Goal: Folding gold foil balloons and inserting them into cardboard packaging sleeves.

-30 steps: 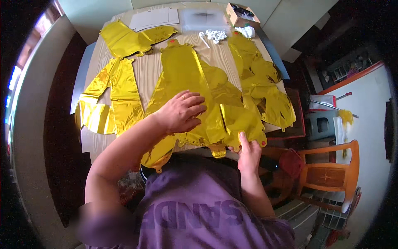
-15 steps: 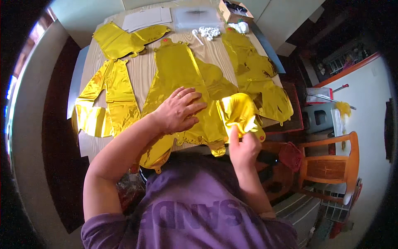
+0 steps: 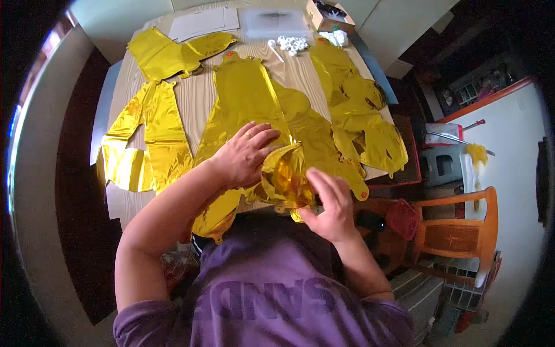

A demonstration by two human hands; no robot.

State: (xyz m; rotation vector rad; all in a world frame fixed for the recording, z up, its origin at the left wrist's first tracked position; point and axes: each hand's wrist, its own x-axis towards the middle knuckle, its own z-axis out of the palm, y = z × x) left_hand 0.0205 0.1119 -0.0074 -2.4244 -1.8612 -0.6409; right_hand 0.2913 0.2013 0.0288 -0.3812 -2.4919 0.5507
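Gold foil balloons laid flat on a wooden table (image 3: 199,101), seen from above. At left of frame, a flat gold foil piece (image 3: 144,141) lies with its long axis running roughly top to bottom. At centre, the large gold foil balloon (image 3: 248,104) stretches from its red-tipped neck near the upper edge down to the table's near edge, long axis near vertical and slightly tilted. The left hand (image 3: 245,155) rests on it, palm down, fingers spread and pointing toward upper right. Its lower end is curled upward into a fold, which the right hand (image 3: 329,205) grips at lower centre, fingers bent around the foil. At right, further gold balloons (image 3: 370,124) lie overlapping.
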